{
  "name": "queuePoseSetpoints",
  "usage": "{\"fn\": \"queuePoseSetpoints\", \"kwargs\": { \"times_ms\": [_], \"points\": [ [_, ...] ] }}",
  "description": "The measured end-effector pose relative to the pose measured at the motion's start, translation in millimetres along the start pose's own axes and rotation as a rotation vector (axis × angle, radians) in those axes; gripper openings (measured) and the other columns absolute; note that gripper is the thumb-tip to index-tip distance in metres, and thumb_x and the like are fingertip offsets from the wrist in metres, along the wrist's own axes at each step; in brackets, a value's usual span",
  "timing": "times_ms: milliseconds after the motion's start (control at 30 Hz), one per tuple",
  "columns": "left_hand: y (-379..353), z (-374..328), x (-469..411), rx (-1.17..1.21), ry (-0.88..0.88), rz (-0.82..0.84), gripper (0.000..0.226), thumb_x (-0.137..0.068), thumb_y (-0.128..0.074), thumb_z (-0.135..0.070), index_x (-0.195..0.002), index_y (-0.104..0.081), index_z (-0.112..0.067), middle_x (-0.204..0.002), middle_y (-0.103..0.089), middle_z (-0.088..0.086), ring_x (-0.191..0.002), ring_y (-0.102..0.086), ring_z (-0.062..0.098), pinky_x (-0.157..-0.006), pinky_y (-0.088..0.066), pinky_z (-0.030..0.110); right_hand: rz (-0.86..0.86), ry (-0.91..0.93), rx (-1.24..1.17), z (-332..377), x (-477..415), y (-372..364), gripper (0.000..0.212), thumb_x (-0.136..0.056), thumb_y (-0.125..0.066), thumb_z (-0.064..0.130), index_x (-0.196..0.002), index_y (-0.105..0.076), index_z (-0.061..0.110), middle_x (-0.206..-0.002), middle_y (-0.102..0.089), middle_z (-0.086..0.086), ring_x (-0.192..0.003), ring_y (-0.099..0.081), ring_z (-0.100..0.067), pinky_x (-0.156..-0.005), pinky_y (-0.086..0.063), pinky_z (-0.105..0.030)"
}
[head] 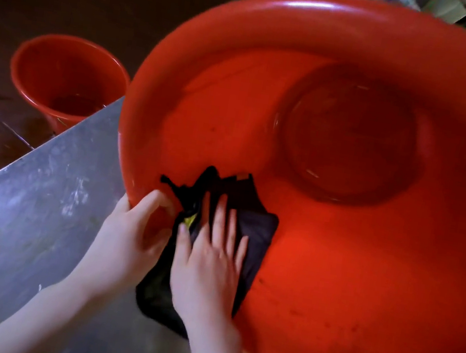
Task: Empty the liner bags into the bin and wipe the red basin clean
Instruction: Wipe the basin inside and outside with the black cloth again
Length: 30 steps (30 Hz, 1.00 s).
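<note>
A large red basin (335, 253) fills the right of the head view, tilted on a steel table. A black cloth (254, 210) with a bit of yellow lies over the basin's near rim and inner wall. My right hand (209, 261) presses flat on the cloth with straight fingers. My left hand (132, 227) grips the basin's near-left rim, fingers curled over the edge beside the cloth. The basin's round bottom looks wet and dark.
A red bucket (67, 80) stands on the dark tiled floor at the left, below the table's edge. The grey steel table (20, 219) runs diagonally under the basin, with greenish smears on it. Blurred clutter sits at the top right.
</note>
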<state>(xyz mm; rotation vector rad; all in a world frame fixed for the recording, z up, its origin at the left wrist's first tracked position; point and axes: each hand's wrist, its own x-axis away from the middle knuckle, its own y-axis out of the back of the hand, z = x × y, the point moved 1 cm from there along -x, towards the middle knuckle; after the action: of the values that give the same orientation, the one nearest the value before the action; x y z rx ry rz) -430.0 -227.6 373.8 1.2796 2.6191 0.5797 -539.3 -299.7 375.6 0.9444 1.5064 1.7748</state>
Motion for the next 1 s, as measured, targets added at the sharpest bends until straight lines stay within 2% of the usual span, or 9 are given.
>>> {"fn": "queuePoseSetpoints", "kwargs": {
  "times_ms": [300,400,500,567,600,667,733,867,1000],
  "points": [
    [2,0,1,-0.018,0.019,0.029,0.038,-0.082,-0.068,-0.002,-0.097,-0.054,-0.033,-0.089,-0.045,-0.009,-0.075,-0.053,-0.001,-0.065,-0.037,0.002,0.032,-0.302,-0.176,-44,-151,18,0.058,-0.103,-0.022,0.047,-0.155,-0.007,0.025,-0.163,-0.004,0.004,-0.15,-0.003,-0.016,-0.119,-0.003,-0.048],
    [13,-6,2,-0.08,-0.001,0.076,0.052,-0.085,-0.068,-0.006,-0.113,-0.052,-0.046,-0.102,-0.047,-0.007,-0.078,-0.053,0.0,-0.077,-0.041,0.005,-0.01,-0.281,-0.229,-47,-166,12,0.059,-0.103,-0.022,0.048,-0.155,-0.007,0.023,-0.163,-0.005,0.003,-0.15,-0.004,-0.017,-0.119,-0.001,-0.048],
    [48,-27,-17,-0.28,-0.264,-0.176,0.051,-0.086,-0.067,-0.008,-0.131,-0.055,-0.027,-0.122,-0.039,0.009,-0.096,-0.041,0.005,-0.093,-0.029,0.006,-0.046,-0.238,-0.17,-51,-164,6,0.061,-0.102,-0.021,0.05,-0.155,-0.009,0.022,-0.163,-0.007,0.001,-0.149,-0.007,-0.019,-0.119,-0.003,-0.049],
    [72,-38,-36,-0.389,-0.432,-0.272,0.048,-0.089,-0.057,-0.014,-0.135,-0.054,-0.022,-0.123,-0.036,0.013,-0.101,-0.046,0.02,-0.095,-0.04,0.022,-0.018,-0.203,-0.108,-56,-166,8,0.061,-0.101,-0.021,0.05,-0.155,-0.008,0.023,-0.163,-0.006,0.001,-0.149,-0.008,-0.021,-0.119,-0.003,-0.05],
    [78,-41,-44,-0.415,-0.463,-0.262,0.05,-0.089,-0.055,-0.013,-0.138,-0.052,-0.025,-0.119,-0.037,0.012,-0.092,-0.049,0.023,-0.084,-0.048,0.032,0.012,-0.181,-0.067,-61,-166,9,0.062,-0.101,-0.02,0.051,-0.155,-0.007,0.024,-0.163,-0.005,0.001,-0.15,-0.006,-0.02,-0.118,-0.001,-0.051],
    [78,-39,-50,-0.42,-0.444,-0.215,0.059,-0.086,-0.058,-0.003,-0.138,-0.051,-0.028,-0.114,-0.039,0.01,-0.078,-0.046,0.017,-0.07,-0.047,0.032,0.055,-0.161,0.021,-75,-159,12,0.061,-0.1,-0.019,0.053,-0.154,-0.007,0.028,-0.163,-0.003,0.006,-0.15,-0.003,-0.015,-0.118,0.005,-0.053],
    [63,-29,-42,-0.348,-0.368,-0.133,0.068,-0.077,-0.064,0.005,-0.136,-0.053,-0.029,-0.118,-0.042,0.006,-0.08,-0.044,0.012,-0.073,-0.044,0.027,0.046,-0.216,0.101,-94,-146,15,0.059,-0.099,-0.018,0.054,-0.154,-0.008,0.034,-0.162,-0.004,0.012,-0.149,-0.002,-0.012,-0.117,0.008,-0.054],
    [23,-10,-23,-0.125,-0.109,-0.025,0.069,-0.081,-0.063,0.001,-0.135,-0.049,-0.04,-0.128,-0.045,0.003,-0.086,-0.058,0.028,-0.077,-0.052,0.034,0.053,-0.363,0.227,-105,-122,27,0.056,-0.101,-0.018,0.051,-0.153,-0.008,0.035,-0.162,-0.006,0.011,-0.149,-0.004,-0.019,-0.116,0.006,-0.059],
    [-6,-2,-11,-0.051,-0.029,-0.027,0.065,-0.083,-0.064,-0.002,-0.133,-0.049,-0.041,-0.123,-0.047,0.001,-0.086,-0.055,0.024,-0.076,-0.045,0.028,0.021,-0.265,0.156,-63,-79,17,0.058,-0.101,-0.023,0.049,-0.154,-0.008,0.033,-0.163,-0.005,0.007,-0.149,-0.004,-0.016,-0.116,-0.002,-0.061]
  ]
}}
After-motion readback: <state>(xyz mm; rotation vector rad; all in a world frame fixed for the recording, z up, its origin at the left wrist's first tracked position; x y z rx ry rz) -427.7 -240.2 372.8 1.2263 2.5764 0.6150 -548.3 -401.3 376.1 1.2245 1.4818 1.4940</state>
